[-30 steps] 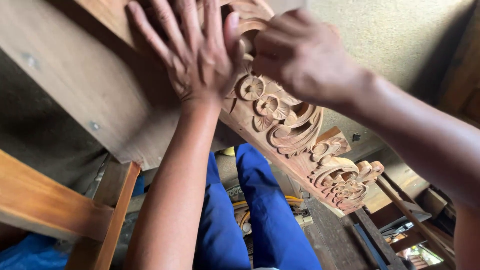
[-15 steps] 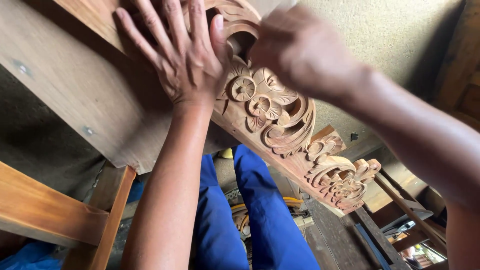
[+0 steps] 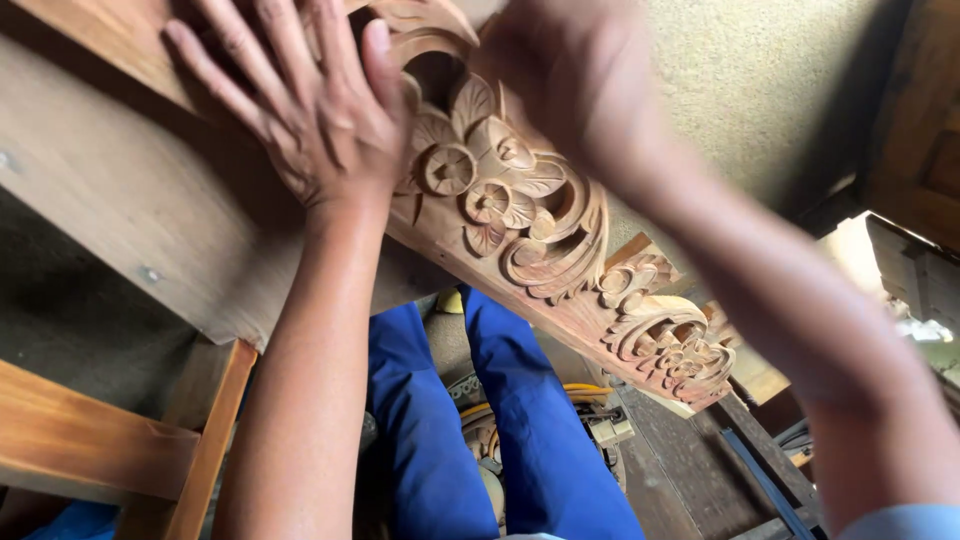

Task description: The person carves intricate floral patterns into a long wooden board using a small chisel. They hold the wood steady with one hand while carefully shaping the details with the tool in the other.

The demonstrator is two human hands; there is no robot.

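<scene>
In the head view, a long carved wooden panel [image 3: 560, 260] is lying across a plank workbench [image 3: 130, 220], its long axis running from the upper left, under the hands, down toward the lower right, where the far end is jutting out past the bench edge over the floor. Flowers and scrolls are showing in relief along its face.

The left hand [image 3: 320, 110] is lying flat on the panel's upper end, fingers [image 3: 240, 60] spread wide and pressing down, gripping nothing, the thumb resting beside a carved flower.

The right hand [image 3: 570, 80] is hovering over the same end, blurred; whether it is closed around anything cannot be told.

Below the bench, blue trouser legs [image 3: 540, 440] are showing, with a yellow cable [image 3: 580, 392] between them on the floor.
</scene>
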